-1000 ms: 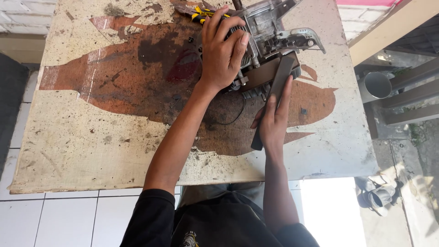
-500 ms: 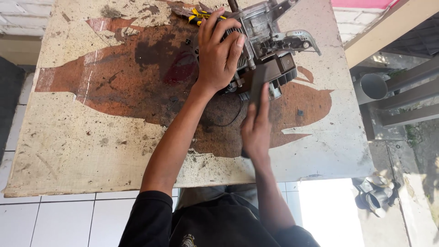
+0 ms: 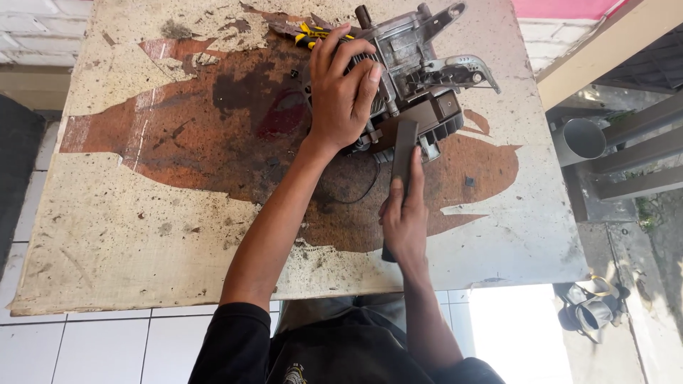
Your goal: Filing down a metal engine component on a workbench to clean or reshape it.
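Grey cast metal fills the upper middle of the head view: a small engine block (image 3: 413,78) lies on its side on a worn, paint-peeled tabletop (image 3: 142,235) stained rust-brown and oily at its centre. The left hand (image 3: 343,92) lies spread over the engine's left end, fingers curled down onto the casing, pressing and steadying it rather than closing round anything. The right hand (image 3: 404,220) is closed around the lower end of a long dark flat bar (image 3: 403,167), whose upper tip now touches the dark plastic housing (image 3: 430,124) on the engine's lower side. A second ago that bar lay slanted to the right of the engine with the hand flat along it; half a second ago the hand was close beneath the housing; now the bar stands nearly upright in the frame, aimed straight into the housing's edge, which reads as the tool being brought to bear on that part. Yellow-handled pliers (image 3: 313,33) peek out above the left hand. At the right edge, off the tabletop, an open grey pipe end (image 3: 583,139) shows nothing inside that can be made out; no other container is in view.
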